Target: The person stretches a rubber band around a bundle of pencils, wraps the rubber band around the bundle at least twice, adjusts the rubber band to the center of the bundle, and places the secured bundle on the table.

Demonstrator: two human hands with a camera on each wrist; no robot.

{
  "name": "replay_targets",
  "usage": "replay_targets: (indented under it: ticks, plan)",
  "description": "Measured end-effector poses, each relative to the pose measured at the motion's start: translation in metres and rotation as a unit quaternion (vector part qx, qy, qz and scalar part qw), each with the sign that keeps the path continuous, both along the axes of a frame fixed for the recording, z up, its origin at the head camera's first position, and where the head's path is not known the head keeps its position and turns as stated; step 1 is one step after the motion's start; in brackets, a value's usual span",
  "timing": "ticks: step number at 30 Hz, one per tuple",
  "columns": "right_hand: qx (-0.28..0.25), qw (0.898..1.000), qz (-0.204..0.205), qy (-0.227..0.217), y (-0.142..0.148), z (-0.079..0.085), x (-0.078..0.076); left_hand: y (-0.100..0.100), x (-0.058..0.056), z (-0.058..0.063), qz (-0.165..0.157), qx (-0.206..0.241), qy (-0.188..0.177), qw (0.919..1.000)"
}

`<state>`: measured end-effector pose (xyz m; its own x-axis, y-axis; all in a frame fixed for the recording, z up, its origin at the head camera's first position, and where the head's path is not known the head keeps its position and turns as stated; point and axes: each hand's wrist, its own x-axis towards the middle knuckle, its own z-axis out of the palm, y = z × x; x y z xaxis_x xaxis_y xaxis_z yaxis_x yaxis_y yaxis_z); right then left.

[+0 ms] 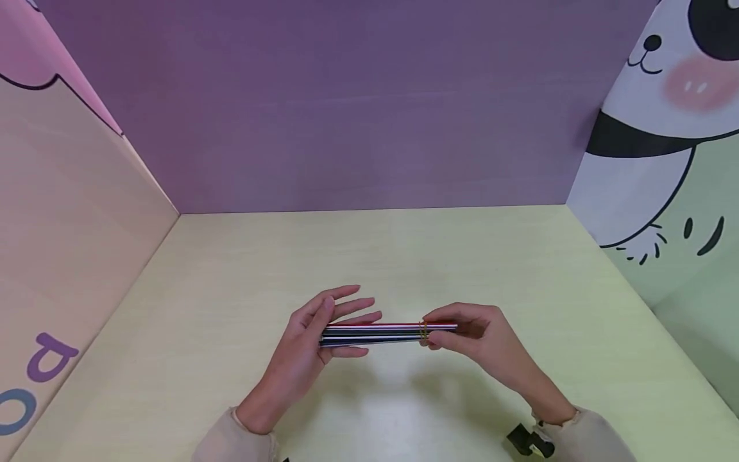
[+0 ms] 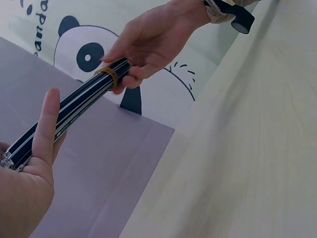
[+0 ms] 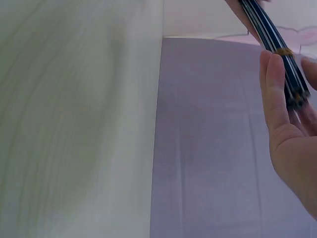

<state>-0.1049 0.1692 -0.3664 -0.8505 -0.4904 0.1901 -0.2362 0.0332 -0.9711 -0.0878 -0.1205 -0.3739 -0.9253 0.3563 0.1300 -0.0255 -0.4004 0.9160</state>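
A bundle of slim dark pencils (image 1: 372,333) with pale stripes, one edge reddish, lies level between the two hands above the table. A yellowish rubber band (image 2: 107,75) goes round it close to its right end. My right hand (image 1: 482,335) pinches the bundle at the band between thumb and fingers. The left end rests against the palm of my left hand (image 1: 306,340), whose fingers are straight and spread, the thumb lifted off the pencils. In the right wrist view, the pencils' (image 3: 272,37) near ends stick out past the band.
The pale wooden table (image 1: 190,308) is bounded by a purple back wall (image 1: 369,115), a pink-and-cream left wall (image 1: 63,212) and a green right wall (image 1: 693,289) with a panda drawing. A black strap piece (image 1: 530,441) sits at the right cuff.
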Motion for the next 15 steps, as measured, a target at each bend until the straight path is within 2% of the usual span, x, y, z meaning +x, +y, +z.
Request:
replay_targets:
  ticks: [4,9,15]
  plan:
    - [-0.01,1.0,-0.016,0.005,0.004,-0.002,-0.003,-0.004,-0.002,-0.001,0.008,0.013,-0.005,0.9999]
    - [-0.016,0.999,-0.03,0.013,-0.005,-0.008,0.001,-0.002,-0.001,-0.004,0.011,0.036,-0.004,0.9993]
    - [0.037,0.999,-0.017,0.012,-0.017,-0.01,0.011,0.006,0.002,-0.008,-0.028,0.038,-0.006,0.9989]
